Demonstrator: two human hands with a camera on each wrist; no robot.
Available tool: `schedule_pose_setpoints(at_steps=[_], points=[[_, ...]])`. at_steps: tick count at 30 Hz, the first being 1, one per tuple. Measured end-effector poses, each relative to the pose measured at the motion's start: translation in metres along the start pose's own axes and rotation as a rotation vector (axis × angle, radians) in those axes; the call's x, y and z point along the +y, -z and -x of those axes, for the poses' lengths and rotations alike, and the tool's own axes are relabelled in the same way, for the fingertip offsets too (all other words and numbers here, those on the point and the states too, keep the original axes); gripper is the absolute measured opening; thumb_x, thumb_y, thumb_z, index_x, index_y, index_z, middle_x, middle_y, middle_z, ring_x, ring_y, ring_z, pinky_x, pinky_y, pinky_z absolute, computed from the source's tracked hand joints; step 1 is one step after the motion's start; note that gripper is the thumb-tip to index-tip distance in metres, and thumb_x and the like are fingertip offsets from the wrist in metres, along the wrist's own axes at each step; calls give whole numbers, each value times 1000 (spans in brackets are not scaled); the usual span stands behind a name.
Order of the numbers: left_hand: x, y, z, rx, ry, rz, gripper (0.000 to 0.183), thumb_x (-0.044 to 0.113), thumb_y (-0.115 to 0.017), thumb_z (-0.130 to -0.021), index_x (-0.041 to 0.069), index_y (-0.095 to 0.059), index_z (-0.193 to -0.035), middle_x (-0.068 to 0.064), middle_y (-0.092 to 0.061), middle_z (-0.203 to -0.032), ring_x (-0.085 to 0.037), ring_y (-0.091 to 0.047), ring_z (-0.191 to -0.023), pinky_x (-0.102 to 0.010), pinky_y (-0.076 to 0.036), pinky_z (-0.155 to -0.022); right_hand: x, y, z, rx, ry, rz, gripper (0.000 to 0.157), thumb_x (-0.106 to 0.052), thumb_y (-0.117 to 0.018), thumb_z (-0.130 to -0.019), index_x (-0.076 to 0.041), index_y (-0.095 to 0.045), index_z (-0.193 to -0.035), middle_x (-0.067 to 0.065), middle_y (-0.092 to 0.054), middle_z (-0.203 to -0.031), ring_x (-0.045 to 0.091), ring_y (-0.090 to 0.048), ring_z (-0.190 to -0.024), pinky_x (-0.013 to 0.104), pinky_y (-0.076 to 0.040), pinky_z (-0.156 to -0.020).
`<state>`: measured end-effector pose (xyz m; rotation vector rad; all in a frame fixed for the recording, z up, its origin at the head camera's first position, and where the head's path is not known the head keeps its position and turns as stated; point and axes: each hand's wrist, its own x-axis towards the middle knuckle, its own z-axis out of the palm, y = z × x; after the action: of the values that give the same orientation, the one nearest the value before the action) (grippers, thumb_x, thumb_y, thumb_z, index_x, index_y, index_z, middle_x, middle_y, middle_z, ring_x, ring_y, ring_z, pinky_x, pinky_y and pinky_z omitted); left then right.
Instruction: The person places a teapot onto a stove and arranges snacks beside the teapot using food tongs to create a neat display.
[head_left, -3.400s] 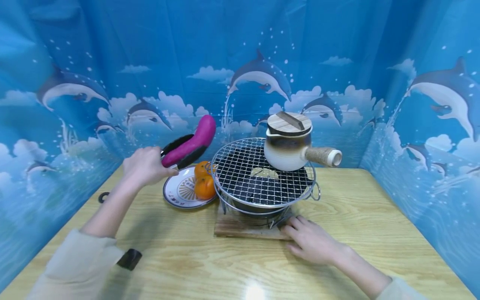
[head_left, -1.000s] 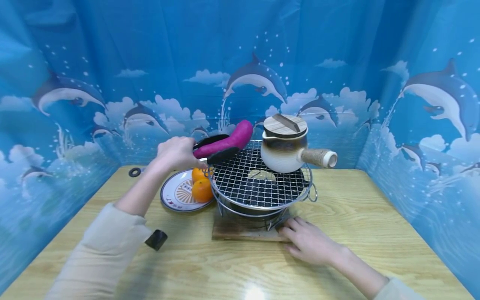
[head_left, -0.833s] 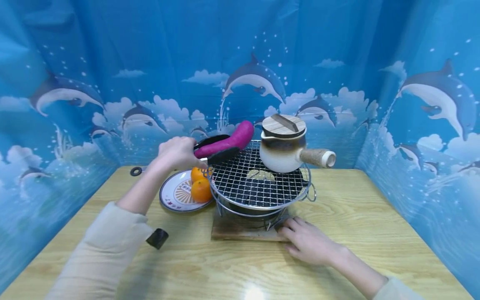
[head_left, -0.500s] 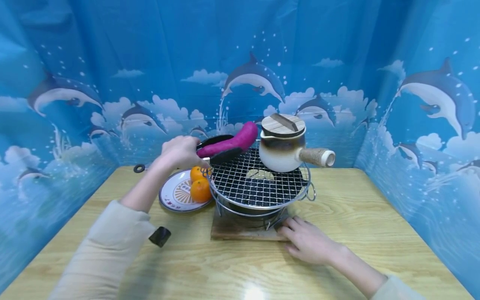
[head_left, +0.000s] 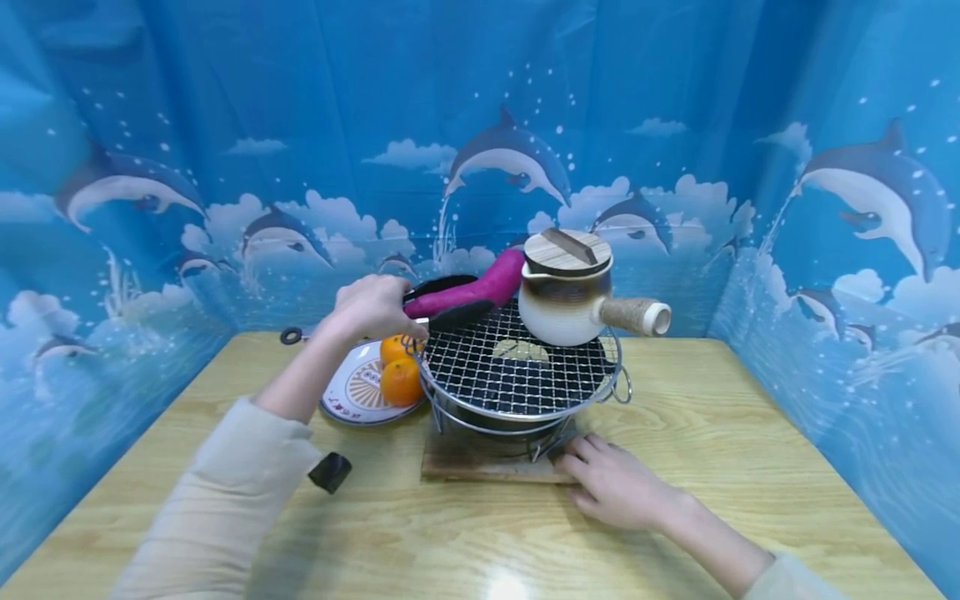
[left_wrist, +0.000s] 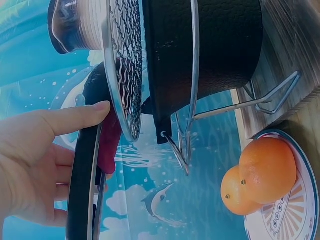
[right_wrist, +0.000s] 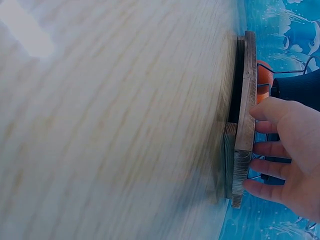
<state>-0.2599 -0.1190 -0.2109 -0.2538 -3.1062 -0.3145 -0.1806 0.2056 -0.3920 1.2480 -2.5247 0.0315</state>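
My left hand (head_left: 375, 307) grips black-and-metal tongs (left_wrist: 82, 180) over the left side of the grill. Between the tong tips lies a long, curved magenta eggplant (head_left: 468, 293), its far end overlapping the pot's edge in the head view. In the left wrist view, the tongs and eggplant are right at the rim of the round wire mesh (head_left: 487, 383). My right hand (head_left: 615, 487) rests its fingertips on the near right corner of the wooden board (head_left: 487, 468) under the grill. In the right wrist view its fingers are fairly straight against the board.
A lidded ceramic pot (head_left: 558, 308) stands on the mesh's right side, its rope-wrapped handle (head_left: 628, 313) pointing right. Left of the grill, a patterned plate (head_left: 348, 404) bears two oranges (head_left: 401, 382). Blue dolphin curtains (head_left: 375, 192) enclose the wooden table (head_left: 712, 433).
My left hand has carried the tongs and eggplant rightward, from above the plate to over the mesh, and slightly lower in the last half second. My right hand stays at the board.
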Motion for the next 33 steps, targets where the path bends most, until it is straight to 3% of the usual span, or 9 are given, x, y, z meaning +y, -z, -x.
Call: schedule_pose_setpoints(at_steps=[9, 23, 33], points=[[1, -7, -1, -6, -15, 11, 70, 41, -77, -72, 5, -52, -126, -11, -59, -104, -26, -50, -86, -35, -39, -68, -3, -1, 2, -27, -14, -16, 27, -23, -67, -79, -14, -62, -104, -1, -55, -98, 18, -53, -91, 35, -50, -76], [4, -8, -5, -21, -15, 11, 72, 42, -76, -72, 5, -51, -128, -12, -59, -111, -27, -51, -91, -37, -40, -72, -1, -3, 2, -5, -2, -5, 28, -22, -68, -77, -14, -62, -103, -1, -54, -98, 17, -52, -91, 35, -49, -78], [4, -7, -7, -39, -7, 27, 81, 44, -75, -74, 5, -43, -137, -16, -52, -128, -30, -50, -105, -43, -42, -82, 1, 0, 0, -3, 4, 0, 28, -22, -67, -77, -13, -62, -103, 0, -55, -99, 18, -53, -92, 35, -49, -79]])
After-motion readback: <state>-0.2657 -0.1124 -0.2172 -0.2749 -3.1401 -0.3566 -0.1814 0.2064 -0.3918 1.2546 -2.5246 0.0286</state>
